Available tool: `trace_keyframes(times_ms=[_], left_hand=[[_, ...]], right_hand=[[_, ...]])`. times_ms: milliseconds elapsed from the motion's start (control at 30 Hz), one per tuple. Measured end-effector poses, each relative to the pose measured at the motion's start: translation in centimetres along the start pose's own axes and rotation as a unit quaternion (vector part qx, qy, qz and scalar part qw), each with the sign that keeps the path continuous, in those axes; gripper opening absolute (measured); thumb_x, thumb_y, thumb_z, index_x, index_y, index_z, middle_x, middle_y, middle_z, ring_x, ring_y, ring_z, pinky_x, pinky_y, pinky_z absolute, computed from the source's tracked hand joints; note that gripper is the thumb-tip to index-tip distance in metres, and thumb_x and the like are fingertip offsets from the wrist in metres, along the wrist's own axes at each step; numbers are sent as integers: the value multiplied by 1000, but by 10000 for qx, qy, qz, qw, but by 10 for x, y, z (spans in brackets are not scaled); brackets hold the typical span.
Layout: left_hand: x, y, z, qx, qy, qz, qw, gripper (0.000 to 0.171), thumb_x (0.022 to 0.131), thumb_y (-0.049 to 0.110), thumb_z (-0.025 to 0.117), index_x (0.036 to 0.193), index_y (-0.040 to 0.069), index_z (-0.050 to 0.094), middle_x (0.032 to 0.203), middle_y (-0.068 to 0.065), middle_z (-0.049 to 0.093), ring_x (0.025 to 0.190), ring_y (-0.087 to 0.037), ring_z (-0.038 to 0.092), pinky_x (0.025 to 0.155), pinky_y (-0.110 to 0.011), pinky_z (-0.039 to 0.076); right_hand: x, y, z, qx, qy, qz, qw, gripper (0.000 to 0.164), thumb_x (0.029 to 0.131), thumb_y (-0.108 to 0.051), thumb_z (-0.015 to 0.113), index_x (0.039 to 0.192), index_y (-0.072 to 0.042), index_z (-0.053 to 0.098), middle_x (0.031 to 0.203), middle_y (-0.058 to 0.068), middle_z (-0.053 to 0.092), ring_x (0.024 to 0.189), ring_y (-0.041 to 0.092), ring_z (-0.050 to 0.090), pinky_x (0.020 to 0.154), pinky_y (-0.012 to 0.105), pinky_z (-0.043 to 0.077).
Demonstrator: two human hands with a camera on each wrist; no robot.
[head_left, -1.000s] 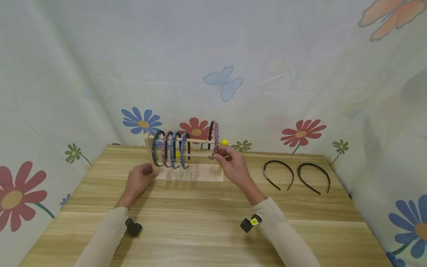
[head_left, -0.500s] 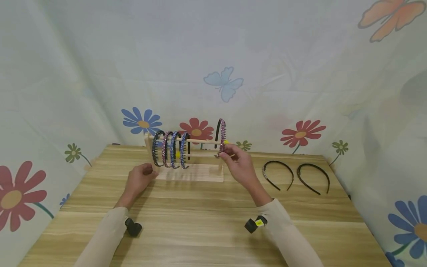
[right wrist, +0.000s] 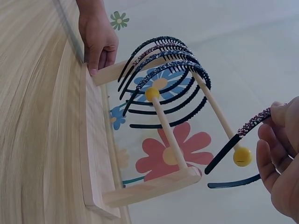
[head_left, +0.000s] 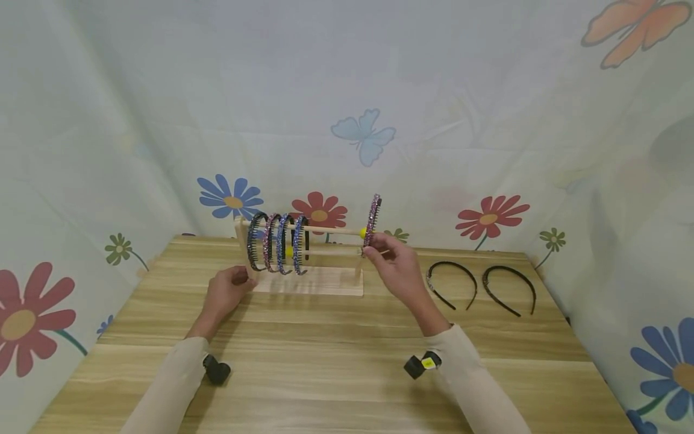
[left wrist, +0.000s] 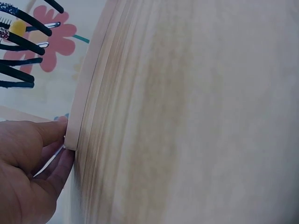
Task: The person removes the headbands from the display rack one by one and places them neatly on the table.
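Note:
My right hand [head_left: 400, 268] pinches a pink glittery toothed headband [head_left: 372, 218] by its lower part, beside the yellow ball [head_left: 363, 232] at the end of the rack's upper rod. In the right wrist view that ball [right wrist: 242, 157] shows between the headband's two arms. On the left, my left hand [head_left: 228, 292] holds the left end of the wooden rack's base [head_left: 325, 281], its thumb and fingers [left wrist: 60, 168] on either side of the board's edge. Several glittery headbands [head_left: 299, 250], blue, pink and dark, hang side by side on the upper rod, towards its left end.
Two thin black headbands [head_left: 452, 262] lie on the wood-grain table [head_left: 325, 374] to the right of the rack. A lower rod [right wrist: 169, 133] with its own yellow ball runs below the upper one. A flower-printed cloth [head_left: 434, 90] hangs behind the table.
My right hand has moved the pink headband rightwards along the upper rod to the yellow ball, and the headband has turned more edge-on. The left hand and the rack have stayed put.

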State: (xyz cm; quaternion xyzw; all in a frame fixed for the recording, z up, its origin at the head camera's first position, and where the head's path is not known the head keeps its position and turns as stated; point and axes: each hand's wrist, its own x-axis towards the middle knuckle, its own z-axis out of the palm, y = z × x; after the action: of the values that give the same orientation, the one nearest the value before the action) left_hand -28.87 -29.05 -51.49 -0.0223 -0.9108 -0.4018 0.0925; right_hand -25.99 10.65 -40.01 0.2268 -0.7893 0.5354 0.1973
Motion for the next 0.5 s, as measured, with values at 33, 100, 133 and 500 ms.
trace_keyframes(times_ms=[33,100,133,500], left_hand=[[0,0,0,2,4,-3,10000,43,99,17,69,132,-9,61,122,-28,69,112,-43,69,96,-56,54],[0,0,0,1,9,0,10000,43,99,17,69,132,-9,61,122,-28,69,112,-42,69,96,-56,54],[0,0,0,-3,11,-6,10000,43,99,17,69,132,-9,61,123,-28,69,112,-43,69,96,-56,54],[0,1,0,16,-25,-24,10000,44,99,18,69,133,-9,61,123,-28,68,113,-42,68,97,-57,53]], right_hand=[[0,0,-1,4,-6,9,10000,18,98,-17,71,110,-4,72,98,8,73,89,20,69,77,29,60],[-1,-1,-3,-13,-4,36,10000,18,98,-17,71,110,-4,72,98,8,73,89,20,69,77,30,60],[-1,-1,-5,-17,-1,57,10000,19,98,-18,71,111,-4,72,99,8,73,89,20,68,78,30,60],[-3,5,-10,-126,258,-6,9996,19,97,-16,73,110,-3,72,97,9,74,88,19,69,75,25,59]])
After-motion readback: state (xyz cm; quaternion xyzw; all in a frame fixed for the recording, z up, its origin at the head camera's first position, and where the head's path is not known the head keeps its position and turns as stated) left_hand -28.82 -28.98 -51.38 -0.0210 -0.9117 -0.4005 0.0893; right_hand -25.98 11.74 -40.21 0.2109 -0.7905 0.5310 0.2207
